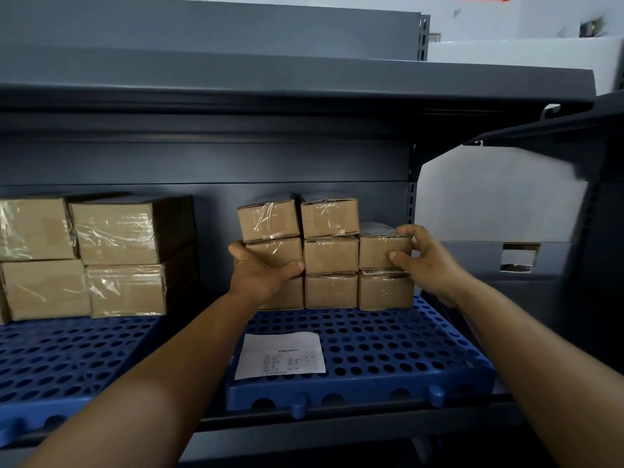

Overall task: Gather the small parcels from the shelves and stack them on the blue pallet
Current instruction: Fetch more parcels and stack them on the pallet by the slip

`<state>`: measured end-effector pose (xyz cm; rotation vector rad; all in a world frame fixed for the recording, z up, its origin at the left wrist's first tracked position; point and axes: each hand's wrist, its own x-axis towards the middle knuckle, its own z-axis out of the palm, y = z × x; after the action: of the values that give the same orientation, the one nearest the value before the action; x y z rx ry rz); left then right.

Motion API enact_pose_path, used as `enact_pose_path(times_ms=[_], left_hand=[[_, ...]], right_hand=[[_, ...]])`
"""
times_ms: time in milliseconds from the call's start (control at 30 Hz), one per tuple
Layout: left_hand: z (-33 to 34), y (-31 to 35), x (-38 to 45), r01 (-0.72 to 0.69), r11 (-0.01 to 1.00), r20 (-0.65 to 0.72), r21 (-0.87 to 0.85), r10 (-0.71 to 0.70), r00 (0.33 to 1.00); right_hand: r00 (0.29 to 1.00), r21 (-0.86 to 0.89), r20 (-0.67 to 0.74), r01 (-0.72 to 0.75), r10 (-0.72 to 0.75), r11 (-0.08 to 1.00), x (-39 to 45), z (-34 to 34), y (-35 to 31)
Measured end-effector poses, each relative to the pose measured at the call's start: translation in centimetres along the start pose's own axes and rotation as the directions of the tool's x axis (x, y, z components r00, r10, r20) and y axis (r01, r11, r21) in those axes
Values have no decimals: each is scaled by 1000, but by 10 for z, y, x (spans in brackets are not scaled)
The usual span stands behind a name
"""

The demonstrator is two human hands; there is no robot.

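Both hands [260,275] [427,261] grip stacked parcels [331,255] on pallet [388,349].

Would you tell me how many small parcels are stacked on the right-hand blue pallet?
8: three in the left column, three in the middle, two on the right. More may sit hidden behind.
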<state>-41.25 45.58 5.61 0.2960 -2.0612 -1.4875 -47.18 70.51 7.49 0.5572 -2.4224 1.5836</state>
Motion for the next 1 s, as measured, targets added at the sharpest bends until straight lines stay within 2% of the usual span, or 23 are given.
enact_pose_path(times_ms=[167, 400, 900, 1000], left_hand=[[-13, 0, 1, -21, 999, 112, 28, 18, 994], [-23, -1, 1, -29, 999, 154, 40, 22, 988], [-16, 10, -32, 41, 992, 51, 121, -48, 998], [-16, 15, -49, 38, 987, 27, 158, -43, 999]], right_hand=[[1000, 18, -15, -13, 13, 1000, -2, 2, 0], [996, 10, -61, -63, 63, 998, 0, -1, 1], [987, -1, -93, -131, 130, 991, -39, 11, -8], [985, -60, -116, -136, 128, 989, -56, 11, -15]])
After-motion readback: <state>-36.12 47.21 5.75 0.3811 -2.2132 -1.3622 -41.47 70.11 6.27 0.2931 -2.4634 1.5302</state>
